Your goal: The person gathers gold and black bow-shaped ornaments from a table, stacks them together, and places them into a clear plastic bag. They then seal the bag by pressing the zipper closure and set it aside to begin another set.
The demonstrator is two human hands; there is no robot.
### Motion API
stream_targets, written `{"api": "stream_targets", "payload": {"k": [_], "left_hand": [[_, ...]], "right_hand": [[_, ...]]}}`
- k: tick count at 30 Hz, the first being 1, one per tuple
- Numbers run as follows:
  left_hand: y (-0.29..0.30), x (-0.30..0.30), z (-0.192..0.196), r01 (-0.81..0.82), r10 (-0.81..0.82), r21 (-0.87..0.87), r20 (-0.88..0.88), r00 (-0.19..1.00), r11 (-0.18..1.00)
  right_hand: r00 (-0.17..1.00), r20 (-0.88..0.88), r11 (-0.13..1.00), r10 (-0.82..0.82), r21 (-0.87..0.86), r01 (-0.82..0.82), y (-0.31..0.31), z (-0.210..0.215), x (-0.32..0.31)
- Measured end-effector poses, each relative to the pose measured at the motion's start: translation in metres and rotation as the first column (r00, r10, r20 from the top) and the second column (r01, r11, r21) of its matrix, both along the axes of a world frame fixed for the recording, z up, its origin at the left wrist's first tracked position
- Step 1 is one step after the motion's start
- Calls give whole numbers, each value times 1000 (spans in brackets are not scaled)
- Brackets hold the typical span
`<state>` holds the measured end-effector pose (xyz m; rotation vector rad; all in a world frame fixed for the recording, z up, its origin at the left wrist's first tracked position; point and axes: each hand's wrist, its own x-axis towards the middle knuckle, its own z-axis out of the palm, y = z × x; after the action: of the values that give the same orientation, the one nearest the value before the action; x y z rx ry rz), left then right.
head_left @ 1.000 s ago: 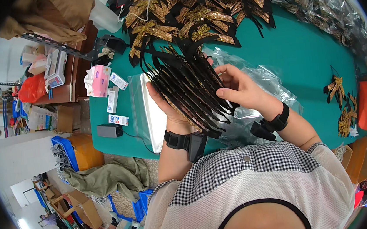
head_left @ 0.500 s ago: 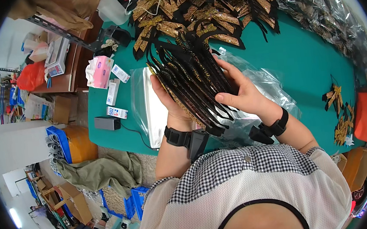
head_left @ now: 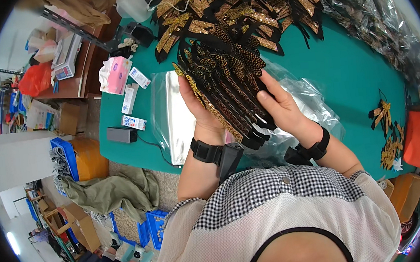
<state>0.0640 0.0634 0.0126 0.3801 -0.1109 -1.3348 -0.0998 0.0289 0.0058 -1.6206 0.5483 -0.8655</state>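
A thick bundle of black-and-gold sequinned ribbon bows [head_left: 225, 82] is held above the table between my two hands. My left hand [head_left: 202, 112] wraps the bundle's left side, its fingers partly hidden beneath. On the opposite side, my right hand [head_left: 283, 105] presses with the thumb along the edge, and some of its fingers are out of sight behind the bows. Looped ends point away from me; the straight tails hang toward my body. Under and beside the bundle lie a crinkled clear plastic bag [head_left: 312, 99] and a flat white stack in clear film [head_left: 178, 143].
Loose gold-and-black bows [head_left: 240, 16] are heaped at the table's far side. Bagged bows [head_left: 364, 12] sit far right, with a few single bows [head_left: 393, 145] below. A pink tissue pack [head_left: 116, 75], small white boxes [head_left: 128, 99] and a dark grey block [head_left: 122, 134] line the left edge.
The bundle has tipped, so more of its patterned gold loops face up and its tails sit a little higher. Both hands keep their grip, shifting slightly.
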Motion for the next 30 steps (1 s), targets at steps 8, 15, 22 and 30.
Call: {"api": "stream_targets", "payload": {"k": [8,15,22,30], "left_hand": [[1,0,3,30,-39,-81,-113,993,996],[-3,-1,2,34,-39,-88,-53,998,996],[-11,3,-5,15,-13,-28,70,997,1000],[-13,25,-3,-62,70,-95,86,994,994]], "right_hand": [[997,-22,997,71,-35,-72,-2,11,3],[996,-1,996,85,-32,-85,-6,2,6],[988,-136,989,67,-119,-83,-12,14,13],[906,55,795,420,459,-396,-84,-5,16]]}}
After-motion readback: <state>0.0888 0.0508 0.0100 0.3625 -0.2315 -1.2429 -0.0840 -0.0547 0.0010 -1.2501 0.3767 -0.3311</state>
